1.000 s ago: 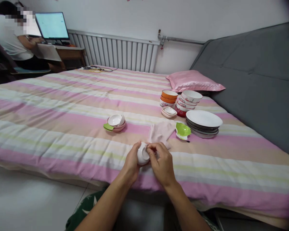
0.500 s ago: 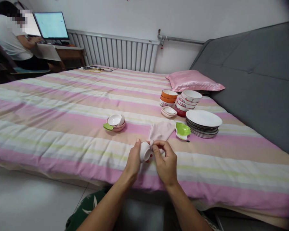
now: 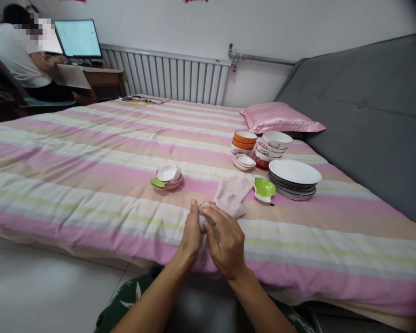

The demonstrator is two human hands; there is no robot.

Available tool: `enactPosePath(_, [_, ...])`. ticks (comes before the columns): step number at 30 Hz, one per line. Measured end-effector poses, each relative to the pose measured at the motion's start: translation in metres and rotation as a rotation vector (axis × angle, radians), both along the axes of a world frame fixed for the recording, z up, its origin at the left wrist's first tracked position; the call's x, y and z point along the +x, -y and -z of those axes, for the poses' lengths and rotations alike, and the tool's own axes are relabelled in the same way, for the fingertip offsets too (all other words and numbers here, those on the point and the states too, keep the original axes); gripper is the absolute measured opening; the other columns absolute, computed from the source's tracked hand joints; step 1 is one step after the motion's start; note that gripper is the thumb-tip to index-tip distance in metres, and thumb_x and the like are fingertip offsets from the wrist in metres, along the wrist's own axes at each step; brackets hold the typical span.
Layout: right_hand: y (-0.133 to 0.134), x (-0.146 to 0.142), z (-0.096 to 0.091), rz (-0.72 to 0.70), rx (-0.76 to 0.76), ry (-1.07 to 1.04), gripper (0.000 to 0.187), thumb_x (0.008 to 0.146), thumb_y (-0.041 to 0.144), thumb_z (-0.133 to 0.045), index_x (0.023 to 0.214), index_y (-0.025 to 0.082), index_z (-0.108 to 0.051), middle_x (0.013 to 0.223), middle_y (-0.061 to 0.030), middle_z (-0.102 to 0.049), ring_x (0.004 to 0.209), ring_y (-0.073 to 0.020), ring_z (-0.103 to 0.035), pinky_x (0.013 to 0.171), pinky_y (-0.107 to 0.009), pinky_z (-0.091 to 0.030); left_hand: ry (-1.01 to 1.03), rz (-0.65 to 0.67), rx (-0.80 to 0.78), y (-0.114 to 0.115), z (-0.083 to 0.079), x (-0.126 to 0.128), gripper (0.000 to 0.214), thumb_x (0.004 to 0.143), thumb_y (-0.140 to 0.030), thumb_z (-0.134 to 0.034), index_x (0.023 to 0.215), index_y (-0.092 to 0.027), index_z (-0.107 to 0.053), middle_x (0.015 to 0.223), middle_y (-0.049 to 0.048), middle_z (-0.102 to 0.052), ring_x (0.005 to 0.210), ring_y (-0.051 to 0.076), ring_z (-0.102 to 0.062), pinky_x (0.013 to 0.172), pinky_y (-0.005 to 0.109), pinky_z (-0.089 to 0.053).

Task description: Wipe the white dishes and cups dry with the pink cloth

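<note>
Between my hands, near the front edge of the bed, is a small white bowl (image 3: 204, 224), mostly covered by fingers. My left hand (image 3: 191, 230) grips it from the left side, thumb up. Curled over its right side and top, my right hand (image 3: 227, 236) also has hold of it. A pale pink cloth (image 3: 230, 192) lies crumpled on the bed just beyond my right hand; whether any of it runs under the fingers is hidden. A green leaf-shaped dish (image 3: 264, 189) sits right of the cloth. To the left stand stacked small bowls (image 3: 168, 176), one with a green edge.
Right of centre are stacked plates (image 3: 294, 173), patterned bowls (image 3: 275, 143), orange bowls (image 3: 244, 141) and small pink dishes (image 3: 244, 162). A pink pillow (image 3: 280, 116) lies against the grey headboard (image 3: 364, 88). Cables (image 3: 143, 99) lie at the far edge. A person (image 3: 19, 55) sits at a desk.
My right hand has let go of the bunched cloth corner and moved left onto the bowl. The cloth now lies looser on the bed. The view has shifted slightly.
</note>
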State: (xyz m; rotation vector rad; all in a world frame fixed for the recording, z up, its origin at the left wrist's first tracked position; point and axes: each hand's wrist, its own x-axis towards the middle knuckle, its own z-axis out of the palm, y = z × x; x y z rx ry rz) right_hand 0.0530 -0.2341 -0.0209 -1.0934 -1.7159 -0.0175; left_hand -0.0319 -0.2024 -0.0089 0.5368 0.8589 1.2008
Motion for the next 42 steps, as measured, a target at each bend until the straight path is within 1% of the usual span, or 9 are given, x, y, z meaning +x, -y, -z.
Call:
enactPosePath(4, [-0.0009, 0.0002, 0.001, -0.002, -0.055, 0.09, 0.036, 0.089, 0.017, -0.045, 0.125, 0.018, -0.051, 0.125, -0.0081, -0.058, 0.123, -0.0203, -0.047, 0.1, -0.04, -0.041, -0.046, -0.063, 0.03, -0.0017, 0.0052, -0.0022, 0.044, 0.087, -0.046, -0.045, 0.097, -0.012, -0.069, 0.1, 0.0095, -0.069, 0.107, 0.019, -0.058, 0.096, 0.026, -0.04])
enactPosePath(6, [-0.0015, 0.0012, 0.0015, 0.003, -0.099, 0.096, 0.039, 0.09, 0.019, -0.042, 0.128, 0.018, -0.048, 0.129, -0.0087, -0.055, 0.125, -0.0205, -0.045, 0.101, -0.042, -0.04, -0.07, -0.09, 0.048, -0.0025, 0.0061, -0.0029, 0.042, 0.085, -0.046, -0.048, 0.097, -0.012, -0.068, 0.096, 0.0083, -0.07, 0.105, 0.018, -0.058, 0.094, 0.025, -0.041])
enactPosePath(11, [-0.0018, 0.0037, 0.002, 0.024, -0.195, 0.053, 0.042, 0.092, 0.022, -0.038, 0.132, 0.017, -0.043, 0.133, -0.0098, -0.051, 0.125, -0.0207, -0.045, 0.101, -0.043, -0.039, -0.106, -0.081, 0.092, -0.0022, 0.0036, -0.0043, 0.048, 0.081, -0.054, -0.049, 0.081, -0.01, -0.068, 0.072, 0.0053, -0.069, 0.07, 0.017, -0.063, 0.063, 0.023, -0.047])
enactPosePath(15, [-0.0014, 0.0044, 0.0035, 0.01, -0.22, 0.024, 0.043, 0.092, 0.024, -0.036, 0.134, 0.018, -0.042, 0.134, -0.0092, -0.049, 0.125, -0.0208, -0.044, 0.102, -0.043, -0.039, -0.133, -0.089, 0.097, -0.0013, 0.0034, -0.0066, 0.049, 0.079, -0.056, -0.05, 0.079, -0.01, -0.068, 0.071, 0.0049, -0.069, 0.068, 0.017, -0.062, 0.057, 0.022, -0.045])
enactPosePath(18, [-0.0011, 0.004, 0.0046, -0.014, -0.198, 0.036, 0.044, 0.092, 0.025, -0.036, 0.135, 0.018, -0.04, 0.136, -0.009, -0.048, 0.127, -0.0207, -0.042, 0.102, -0.043, -0.039, -0.132, -0.08, 0.093, -0.0016, 0.0043, -0.0082, 0.048, 0.08, -0.055, -0.05, 0.085, -0.011, -0.069, 0.076, 0.0064, -0.07, 0.078, 0.02, -0.064, 0.062, 0.023, -0.047])
enactPosePath(25, [0.0022, -0.0025, 0.0051, -0.046, -0.086, 0.194, 0.047, 0.092, 0.029, -0.038, 0.137, 0.019, -0.037, 0.138, -0.0088, -0.045, 0.132, -0.0237, -0.036, 0.103, -0.045, -0.037, 0.012, -0.063, 0.029, -0.0033, 0.0023, -0.0057, 0.045, 0.088, -0.045, -0.042, 0.093, -0.009, -0.069, 0.095, 0.0106, -0.071, 0.101, 0.019, -0.061, 0.096, 0.026, -0.041])
enactPosePath(31, [0.0041, -0.0033, 0.0032, -0.067, -0.081, 0.214, 0.047, 0.092, 0.029, -0.036, 0.137, 0.018, -0.038, 0.139, -0.0077, -0.044, 0.133, -0.0235, -0.033, 0.104, -0.045, -0.035, 0.125, -0.022, -0.02, -0.0025, 0.0001, -0.004, 0.051, 0.089, -0.048, -0.037, 0.095, -0.008, -0.068, 0.095, 0.0127, -0.07, 0.105, 0.021, -0.06, 0.1, 0.03, -0.04])
enactPosePath(38, [0.002, 0.0008, -0.0015, -0.065, -0.149, 0.107, 0.043, 0.093, 0.027, -0.031, 0.134, 0.019, -0.042, 0.138, -0.007, -0.046, 0.132, -0.0219, -0.035, 0.105, -0.046, -0.033, 0.033, -0.08, 0.063, -0.0006, 0.001, -0.0034, 0.038, 0.091, -0.039, -0.041, 0.097, -0.013, -0.069, 0.107, 0.0065, -0.069, 0.114, 0.015, -0.054, 0.104, 0.021, -0.032])
enactPosePath(42, [0.0011, 0.0004, -0.0021, -0.066, -0.161, 0.056, 0.043, 0.093, 0.027, -0.03, 0.133, 0.019, -0.042, 0.137, -0.0072, -0.047, 0.13, -0.0215, -0.037, 0.105, -0.046, -0.033, 0.093, -0.026, 0.032, -0.0003, -0.0016, -0.004, 0.045, 0.09, -0.043, -0.039, 0.099, -0.009, -0.068, 0.101, 0.0098, -0.07, 0.107, 0.019, -0.059, 0.101, 0.027, -0.037])
